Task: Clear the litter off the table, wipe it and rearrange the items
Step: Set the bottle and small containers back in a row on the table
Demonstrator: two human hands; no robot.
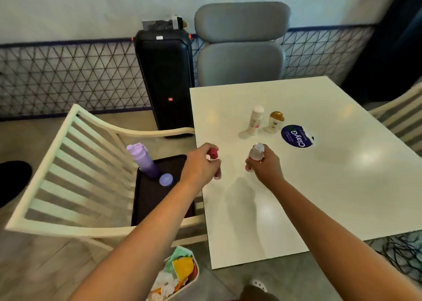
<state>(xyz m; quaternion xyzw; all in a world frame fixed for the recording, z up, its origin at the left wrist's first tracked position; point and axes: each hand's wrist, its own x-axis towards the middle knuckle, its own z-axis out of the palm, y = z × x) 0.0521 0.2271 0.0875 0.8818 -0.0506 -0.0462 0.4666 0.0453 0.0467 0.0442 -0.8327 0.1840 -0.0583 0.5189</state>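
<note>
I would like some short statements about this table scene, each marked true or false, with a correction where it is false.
1. The left hand grips a bottle with a red cap. True.
2. The right hand is empty. False: it grips a clear bottle.
3. The purple water bottle stands on the white table. False: it stands on the dark tray on the chair seat, beside the table.
4. Two small bottles, one white-capped and one gold-capped, stand upright on the table. True.
5. The bin on the floor holds nothing. False: it holds crumpled paper and coloured litter.
</note>
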